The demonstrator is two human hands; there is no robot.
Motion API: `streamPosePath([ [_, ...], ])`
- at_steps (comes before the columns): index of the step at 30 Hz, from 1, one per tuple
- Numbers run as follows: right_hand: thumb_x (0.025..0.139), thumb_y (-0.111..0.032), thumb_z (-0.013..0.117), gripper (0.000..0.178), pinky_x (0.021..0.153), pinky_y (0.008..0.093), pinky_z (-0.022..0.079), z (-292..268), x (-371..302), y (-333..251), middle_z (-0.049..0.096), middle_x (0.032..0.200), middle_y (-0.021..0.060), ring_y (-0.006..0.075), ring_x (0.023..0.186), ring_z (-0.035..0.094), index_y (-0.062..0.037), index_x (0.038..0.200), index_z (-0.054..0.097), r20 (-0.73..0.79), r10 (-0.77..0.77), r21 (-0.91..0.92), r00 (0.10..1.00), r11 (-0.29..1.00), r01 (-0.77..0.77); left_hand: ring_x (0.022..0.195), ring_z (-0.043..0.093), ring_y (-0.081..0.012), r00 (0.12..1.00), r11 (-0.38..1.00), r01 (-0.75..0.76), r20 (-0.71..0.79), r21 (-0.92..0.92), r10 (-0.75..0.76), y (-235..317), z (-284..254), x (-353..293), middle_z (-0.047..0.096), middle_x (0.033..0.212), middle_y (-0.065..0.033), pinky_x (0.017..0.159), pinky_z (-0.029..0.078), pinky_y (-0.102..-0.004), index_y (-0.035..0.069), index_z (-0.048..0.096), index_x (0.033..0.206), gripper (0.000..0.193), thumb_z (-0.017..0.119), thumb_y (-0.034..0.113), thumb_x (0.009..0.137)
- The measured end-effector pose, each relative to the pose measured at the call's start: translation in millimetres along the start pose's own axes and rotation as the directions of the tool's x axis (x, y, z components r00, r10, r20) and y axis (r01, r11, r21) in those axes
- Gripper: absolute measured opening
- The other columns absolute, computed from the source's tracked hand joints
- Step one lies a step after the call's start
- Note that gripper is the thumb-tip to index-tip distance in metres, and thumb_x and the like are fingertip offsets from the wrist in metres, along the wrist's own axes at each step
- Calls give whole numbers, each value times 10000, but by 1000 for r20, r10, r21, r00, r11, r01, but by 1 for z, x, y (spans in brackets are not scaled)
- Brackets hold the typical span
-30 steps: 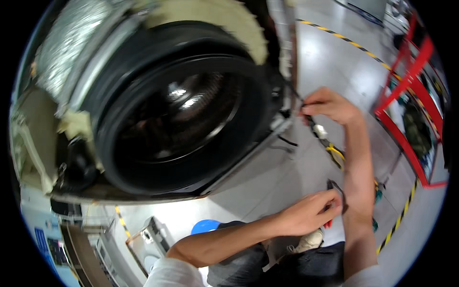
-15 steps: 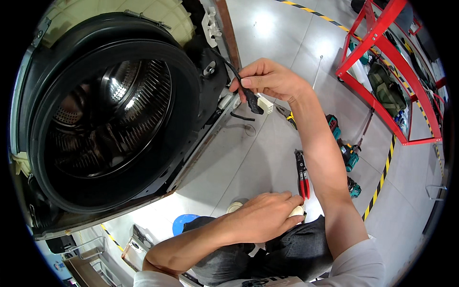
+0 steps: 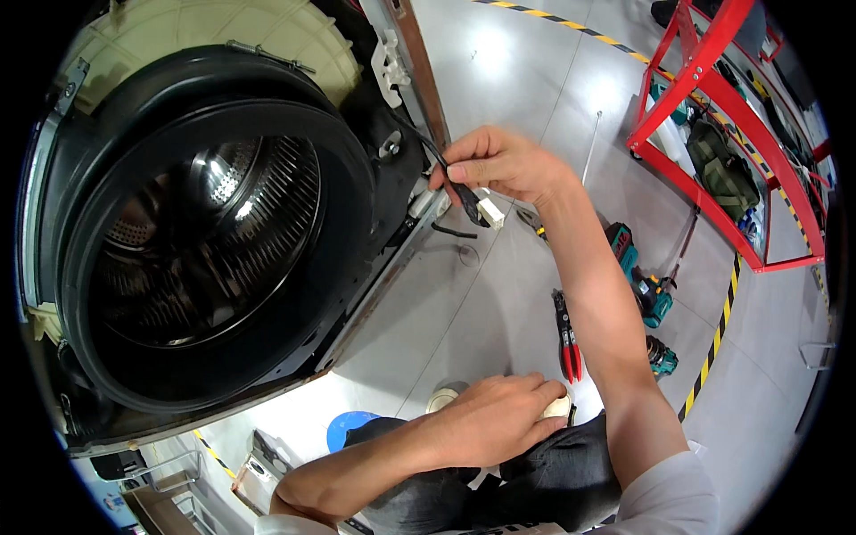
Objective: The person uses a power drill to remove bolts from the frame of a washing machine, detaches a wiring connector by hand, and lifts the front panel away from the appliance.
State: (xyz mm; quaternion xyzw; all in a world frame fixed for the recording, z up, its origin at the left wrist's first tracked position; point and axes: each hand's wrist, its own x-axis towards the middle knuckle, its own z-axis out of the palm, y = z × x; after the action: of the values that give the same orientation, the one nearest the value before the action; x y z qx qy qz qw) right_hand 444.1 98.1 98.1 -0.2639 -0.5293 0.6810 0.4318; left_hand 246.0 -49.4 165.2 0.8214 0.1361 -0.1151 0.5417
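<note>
My right hand (image 3: 499, 167) is closed on a black taped wire harness (image 3: 464, 198), pinched between thumb and fingers. A white plug connector (image 3: 490, 213) hangs at the harness's lower end. The harness runs up to the front right side of an opened washing machine, whose black rubber door gasket (image 3: 357, 205) surrounds a steel drum (image 3: 223, 241). My left hand (image 3: 504, 406) lies over my knee, with thumb and fingers apart and nothing visibly gripped. A cream shoe tip (image 3: 559, 407) shows beyond its fingers.
Red-handled pliers (image 3: 567, 343) lie on the floor beside my right forearm, with yellow-handled pliers (image 3: 535, 223) farther off. Several teal power tools (image 3: 655, 303) lie to the right. A red tool cart (image 3: 713, 89) stands at the far right. A blue disc (image 3: 350, 428) is near my legs.
The white connector has turned and shows more of its side. My right hand stays on the harness with a slight shift. The whole view has tilted a little.
</note>
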Motion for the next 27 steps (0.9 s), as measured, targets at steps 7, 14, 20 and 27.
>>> streamPosePath([
  [7, 867, -235, 617, 249, 692, 234, 439, -2, 5, 17, 642, 778, 22, 81, 734, 561, -5, 945, 673, -83, 133, -268, 988, 951, -151, 867, 560, -380, 1000, 1000, 12, 5, -3, -12, -2, 2, -3, 567, 903, -191, 767, 438, -438, -4, 517, 1100, 342, 510, 278, 907],
  [14, 857, -220, 630, 221, 729, 232, 427, -32, 0, 38, 640, 819, 3, 75, 783, 552, -8, 906, 662, -226, 53, -199, 973, 975, -100, 875, 555, -382, 1000, 1000, 2, 12, -11, -2, 1, 2, -3, 564, 909, -193, 772, 436, -437, 9, 511, 1108, 335, 509, 277, 907],
  [20, 836, -206, 653, 242, 775, 235, 438, -27, -14, 4, 646, 881, 27, 92, 847, 569, 3, 958, 644, -260, 16, -204, 965, 976, -71, 935, 549, -374, 999, 1000, -5, 52, -14, 6, -1, 1, -2, 568, 973, -189, 807, 434, -425, 8, 500, 1134, 352, 490, 284, 915],
  [27, 835, -186, 650, 260, 807, 256, 439, 17, -10, -65, 626, 949, 44, 116, 887, 569, 1, 1011, 607, -443, -324, -340, 836, 923, 177, 979, 546, -387, 993, 997, 40, 107, 72, -47, -8, 16, 15, 567, 1024, -215, 829, 436, -448, -3, 481, 1161, 382, 469, 296, 923],
])
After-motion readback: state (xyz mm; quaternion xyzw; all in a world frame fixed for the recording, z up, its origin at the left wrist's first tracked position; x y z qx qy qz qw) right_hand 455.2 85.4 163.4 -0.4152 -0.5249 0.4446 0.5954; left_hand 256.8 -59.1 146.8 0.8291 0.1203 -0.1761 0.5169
